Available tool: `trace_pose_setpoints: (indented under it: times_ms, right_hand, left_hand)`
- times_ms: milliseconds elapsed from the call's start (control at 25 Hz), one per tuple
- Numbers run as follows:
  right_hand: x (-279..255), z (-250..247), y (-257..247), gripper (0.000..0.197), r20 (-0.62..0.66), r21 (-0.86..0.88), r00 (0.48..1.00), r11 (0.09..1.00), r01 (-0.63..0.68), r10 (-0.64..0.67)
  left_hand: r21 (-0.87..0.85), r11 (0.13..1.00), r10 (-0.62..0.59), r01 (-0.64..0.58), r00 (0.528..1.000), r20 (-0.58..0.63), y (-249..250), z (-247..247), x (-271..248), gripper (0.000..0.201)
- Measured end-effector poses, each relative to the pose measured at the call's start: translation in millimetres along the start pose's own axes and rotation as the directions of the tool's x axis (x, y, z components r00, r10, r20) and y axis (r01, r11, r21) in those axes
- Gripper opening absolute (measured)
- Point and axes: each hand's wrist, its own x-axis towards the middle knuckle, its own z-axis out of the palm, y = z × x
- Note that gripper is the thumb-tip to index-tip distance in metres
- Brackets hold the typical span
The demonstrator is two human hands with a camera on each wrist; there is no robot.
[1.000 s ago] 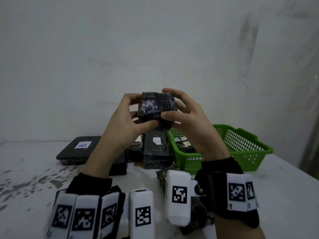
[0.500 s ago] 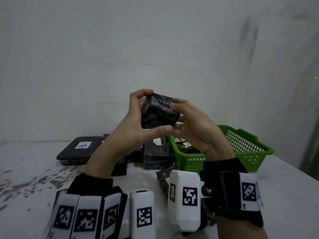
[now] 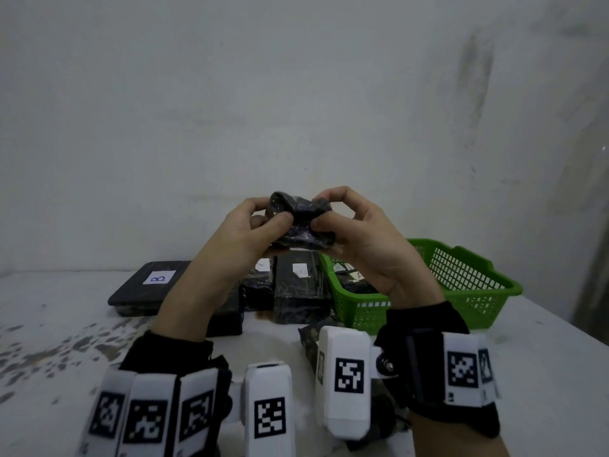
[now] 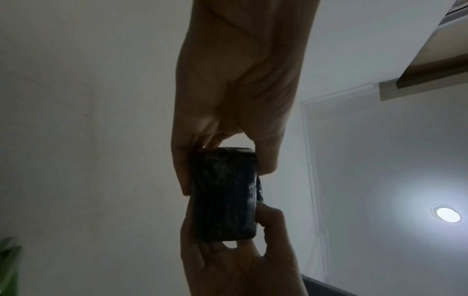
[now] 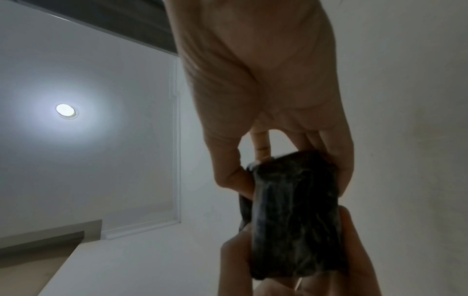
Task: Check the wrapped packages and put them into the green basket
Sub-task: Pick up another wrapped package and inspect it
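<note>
A small black wrapped package (image 3: 301,222) is held in the air above the table by both hands. My left hand (image 3: 250,232) grips its left end with thumb in front and fingers behind. My right hand (image 3: 349,225) grips its right end the same way. In the left wrist view the package (image 4: 224,194) shows a long glossy face, and in the right wrist view the package (image 5: 295,214) fills the space between both hands. The green basket (image 3: 461,285) stands on the table behind my right hand, with labelled black packages (image 3: 357,280) inside.
Several more black wrapped packages lie on the white table (image 3: 543,374): a flat one labelled B (image 3: 150,286) at the left and an upright one (image 3: 301,286) beside the basket. Another dark package (image 3: 308,341) lies partly hidden under my right wrist. A wall stands close behind.
Both hands have turned the package over between them and lowered it slightly. Its top has tipped toward me and my grip has shifted along its ends.
</note>
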Motion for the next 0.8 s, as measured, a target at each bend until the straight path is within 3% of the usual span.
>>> trace_pose_setpoints:
  times_ms: [160,400,560,640,800]
  right_hand:
    - [-0.6,4.2,0.2,0.026,-0.053,-0.072,0.998,0.997,0.030,-0.034]
    - [-3.9,4.8,-3.1,0.027,-0.005,-0.094,0.998,0.994,0.056,-0.057]
    - [-3.2,2.4,-1.8,0.054,0.046,-0.133,0.999,0.991,-0.016,0.022]
    - [-0.7,1.0,-0.4,0.063,0.014,-0.073,0.998,0.995,-0.063,0.064]
    - [-0.1,-2.3,0.7,0.046,0.026,-0.005,0.995,0.995,-0.097,0.097]
  left_hand:
    - [0.053,0.998,0.026,-0.026,1.000,-0.010,-0.5,1.0,-0.6,0.043]
    - [0.057,0.997,0.057,-0.058,0.998,0.007,1.4,-5.9,-2.0,0.046]
    - [0.043,0.992,0.117,-0.119,0.992,0.036,2.2,-5.7,-2.6,0.060]
    - [0.024,0.990,0.136,-0.137,0.989,0.050,1.3,-5.4,-2.7,0.063]
    - [-0.011,0.991,0.133,-0.132,0.987,0.087,2.5,-4.0,-4.1,0.065]
